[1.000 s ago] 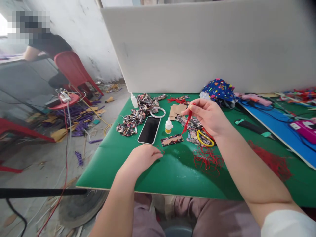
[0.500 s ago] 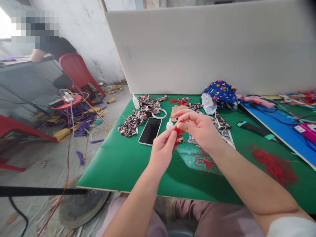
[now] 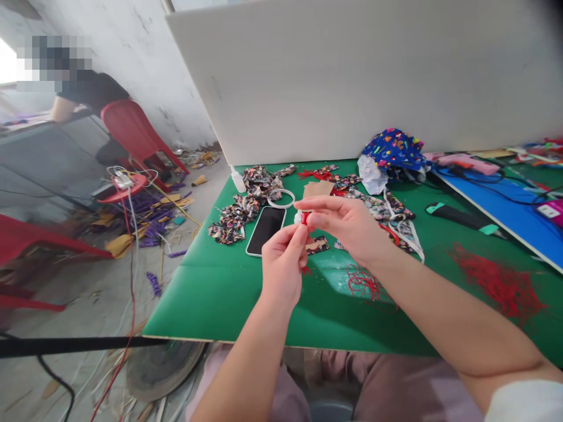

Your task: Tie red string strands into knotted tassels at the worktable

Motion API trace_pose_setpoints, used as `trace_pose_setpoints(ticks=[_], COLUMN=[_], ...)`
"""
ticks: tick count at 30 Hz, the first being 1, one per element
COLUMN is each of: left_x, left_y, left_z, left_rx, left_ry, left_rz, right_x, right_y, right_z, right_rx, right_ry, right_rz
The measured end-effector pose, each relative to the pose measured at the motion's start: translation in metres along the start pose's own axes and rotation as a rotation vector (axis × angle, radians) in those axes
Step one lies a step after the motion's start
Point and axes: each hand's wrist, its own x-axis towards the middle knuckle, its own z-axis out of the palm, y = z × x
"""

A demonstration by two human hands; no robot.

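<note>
Over the green table (image 3: 220, 293), my left hand (image 3: 284, 264) pinches a small bundle of red threads (image 3: 305, 218), and a few red ends show below its fingers. My right hand (image 3: 343, 225) comes in from the right with thumb and fingers closed on the top of the same bundle. Fingers hide most of the bundle. Just behind it is the white top of a small bottle (image 3: 298, 217), partly covered by the hands. Loose red threads (image 3: 364, 282) lie on the table under my right wrist, with a larger red thread pile (image 3: 499, 284) farther right.
A phone (image 3: 266, 225), a white ring (image 3: 281, 199), gathered floral fabric (image 3: 229, 225) and a squeeze bottle (image 3: 238, 180) lie at left. Rightward are a box cutter (image 3: 461, 219), blue board (image 3: 505, 211) and blue patterned cloth (image 3: 393, 149). A person (image 3: 92, 88) sits far left.
My right hand's fingers have turned flatter and reach farther left over the bundle. The red threads that hung beside my left thumb are now mostly hidden by my fingers. The view has shifted slightly.
</note>
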Motion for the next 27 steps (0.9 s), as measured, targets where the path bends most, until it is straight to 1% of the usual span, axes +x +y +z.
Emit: trace_pose_setpoints(ticks=[2,4,11,15,19,23,27], left_x=[0.001,0.002,0.004,0.004,0.006,0.009,0.011], left_y=[0.001,0.001,0.001,0.002,0.003,0.001,-0.006], left_z=[0.0,-0.002,-0.008,-0.009,-0.008,-0.006,-0.007], left_rx=[-0.006,0.005,0.097,0.159,0.162,0.137,0.138], left_ry=[0.015,0.013,-0.053,-0.058,-0.1,-0.13,-0.16], left_rz=[0.018,0.038,0.056,0.026,-0.052,-0.173,-0.28], right_x=[0.001,0.002,0.003,0.004,0.005,0.01,0.017], right_y=[0.001,0.002,0.006,0.007,0.007,0.01,0.013], right_z=[-0.001,-0.001,0.0,0.001,0.0,-0.005,-0.016], right_rx=[0.026,0.052,0.115,0.162,0.143,0.134,0.117], right_ry=[-0.045,-0.074,-0.085,-0.013,0.036,0.149,0.253], right_rz=[0.031,0.031,0.065,0.078,0.061,-0.065,-0.172])
